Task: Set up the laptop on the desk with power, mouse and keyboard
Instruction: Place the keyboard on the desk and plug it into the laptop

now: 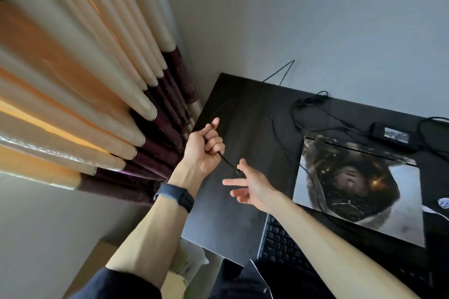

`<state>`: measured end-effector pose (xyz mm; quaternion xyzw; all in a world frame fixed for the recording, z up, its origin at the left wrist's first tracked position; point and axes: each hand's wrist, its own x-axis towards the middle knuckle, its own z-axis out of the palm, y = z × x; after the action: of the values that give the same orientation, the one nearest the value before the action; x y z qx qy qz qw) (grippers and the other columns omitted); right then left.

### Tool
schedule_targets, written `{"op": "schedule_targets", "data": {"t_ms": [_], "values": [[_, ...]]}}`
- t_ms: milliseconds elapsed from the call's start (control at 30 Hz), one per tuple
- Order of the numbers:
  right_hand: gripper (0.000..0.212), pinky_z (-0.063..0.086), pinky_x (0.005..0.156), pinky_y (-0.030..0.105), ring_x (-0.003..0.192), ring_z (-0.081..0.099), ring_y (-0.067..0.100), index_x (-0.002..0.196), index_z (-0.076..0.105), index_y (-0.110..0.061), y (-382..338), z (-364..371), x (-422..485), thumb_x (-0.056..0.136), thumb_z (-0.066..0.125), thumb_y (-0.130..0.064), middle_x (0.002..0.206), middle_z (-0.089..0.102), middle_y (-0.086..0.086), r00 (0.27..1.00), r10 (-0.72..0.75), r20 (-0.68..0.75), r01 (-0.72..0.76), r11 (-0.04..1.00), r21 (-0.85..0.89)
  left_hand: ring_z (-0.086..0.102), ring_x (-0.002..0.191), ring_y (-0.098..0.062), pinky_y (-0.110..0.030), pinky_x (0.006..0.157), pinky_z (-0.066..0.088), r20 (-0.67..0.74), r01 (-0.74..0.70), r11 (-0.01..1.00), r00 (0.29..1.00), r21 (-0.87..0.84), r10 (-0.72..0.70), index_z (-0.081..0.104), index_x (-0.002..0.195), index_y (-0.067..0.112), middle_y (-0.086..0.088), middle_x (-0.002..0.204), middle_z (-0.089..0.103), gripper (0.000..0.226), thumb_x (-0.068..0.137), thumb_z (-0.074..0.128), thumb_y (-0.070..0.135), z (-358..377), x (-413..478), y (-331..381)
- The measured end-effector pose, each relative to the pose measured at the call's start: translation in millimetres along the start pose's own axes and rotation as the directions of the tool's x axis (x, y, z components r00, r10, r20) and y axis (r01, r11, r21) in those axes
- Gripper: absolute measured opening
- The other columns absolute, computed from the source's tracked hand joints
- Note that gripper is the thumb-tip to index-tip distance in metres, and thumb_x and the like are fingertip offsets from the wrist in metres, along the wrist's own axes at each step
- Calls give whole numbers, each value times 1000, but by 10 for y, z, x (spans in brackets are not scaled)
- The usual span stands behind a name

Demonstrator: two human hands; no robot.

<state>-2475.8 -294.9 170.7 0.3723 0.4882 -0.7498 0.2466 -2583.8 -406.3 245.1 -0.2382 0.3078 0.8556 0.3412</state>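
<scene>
Left hand [204, 150] clenched the black cable [228, 161] in a fist, the free plug end running down-right to just beside the spread, released fingers of the nearer right hand [252, 187], with the closed laptop [359, 189] farther right on the desk [243, 116].

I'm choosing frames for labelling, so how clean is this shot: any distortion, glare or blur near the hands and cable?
Head view: wide-angle distortion fans the curtain and skews the desk; warm backlight glows through the curtain, no harsh glare; the black cable held by the left hand fades against the dark desk; the right hand looks slightly soft.
</scene>
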Motion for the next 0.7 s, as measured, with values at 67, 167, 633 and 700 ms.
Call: {"op": "schedule_targets", "data": {"t_ms": [67,167,633,700], "values": [[34,48,50,24,54,63,16,122,60,-10,-29,7,6,102,56,-38,104,77,5,998,-37,-45,40,995,86,23,32,-4,-16,33,18,-67,-12,997,998,82,18,60,96,8,9,50,31,29,105,33,16,-33,73,-11],[10,49,52,22,49,58,10,111,57,-14,-28,-91,18,102,56,-19,96,73,3,934,-239,-266,236,971,-42,36,39,-6,-18,36,27,-319,-37,937,935,347,155,54,99,10,0,66,49,21,103,33,9,-181,253,25],[41,47,84,37,103,61,30,128,53,-15,285,-554,1,93,42,4,120,54,4,821,-572,9,210,286,-935,60,115,-5,-16,94,40,158,-162,-4,971,987,-181,64,130,19,9,122,67,44,91,68,40,89,508,-551],[41,46,83,36,104,61,31,129,53,-14,288,-549,-4,93,44,4,122,54,6,815,-578,25,209,255,-944,64,110,-6,-22,98,46,183,-189,-25,972,982,-145,68,124,21,8,114,71,40,89,71,40,98,551,-603]]}}
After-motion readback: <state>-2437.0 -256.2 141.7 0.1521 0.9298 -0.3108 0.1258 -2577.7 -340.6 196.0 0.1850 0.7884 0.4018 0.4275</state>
